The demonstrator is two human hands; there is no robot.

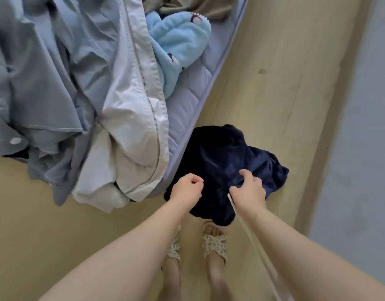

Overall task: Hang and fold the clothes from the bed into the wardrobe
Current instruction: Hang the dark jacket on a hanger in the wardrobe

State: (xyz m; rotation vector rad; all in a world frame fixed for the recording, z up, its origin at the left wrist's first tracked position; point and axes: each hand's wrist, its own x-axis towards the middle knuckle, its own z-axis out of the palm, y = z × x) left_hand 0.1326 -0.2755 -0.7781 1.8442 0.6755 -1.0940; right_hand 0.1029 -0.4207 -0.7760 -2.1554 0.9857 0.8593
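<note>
Pale wood flooring runs past the bed (198,88) corner, which is heaped with grey-blue and cream clothes (57,83). A navy garment (219,157) lies crumpled on the floor against the mattress. The left hand (188,187) hovers at its edge, fingers curled (whether pinching cloth, I cannot tell). The right hand (249,187) holds a thin white rod (244,222), thumb and forefinger spread over the garment.

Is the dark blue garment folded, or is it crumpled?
Crumpled: the dark blue garment is bunched in uneven wrinkles, with no flat folded edges.
</note>
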